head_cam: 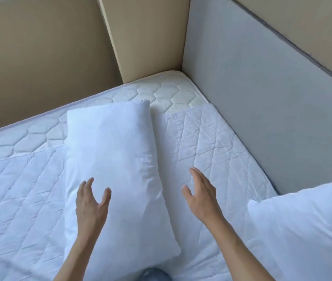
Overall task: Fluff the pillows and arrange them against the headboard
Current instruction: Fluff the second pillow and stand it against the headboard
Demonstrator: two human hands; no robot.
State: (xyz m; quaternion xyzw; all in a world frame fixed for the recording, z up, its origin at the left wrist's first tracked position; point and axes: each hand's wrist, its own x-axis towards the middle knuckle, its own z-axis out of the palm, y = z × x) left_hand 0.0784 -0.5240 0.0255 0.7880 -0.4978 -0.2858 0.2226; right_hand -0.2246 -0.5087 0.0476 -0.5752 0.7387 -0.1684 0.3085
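A long white pillow (pixel 116 159) lies flat on the bed, its length running away from me. My left hand (pixel 91 201) hovers open over its near half, fingers spread. My right hand (pixel 201 191) is open too, just right of the pillow's edge above the quilted pad, holding nothing. A second white pillow (pixel 307 226) leans against the grey padded headboard (pixel 262 94) at the lower right, partly cut off by the frame edge.
A white quilted mattress pad (pixel 205 142) covers the mattress (pixel 161 94), whose bare corner shows at the back. Beige walls (pixel 39 57) close in the bed's far side and corner. A bit of blue cloth (pixel 153 275) shows at the bottom edge.
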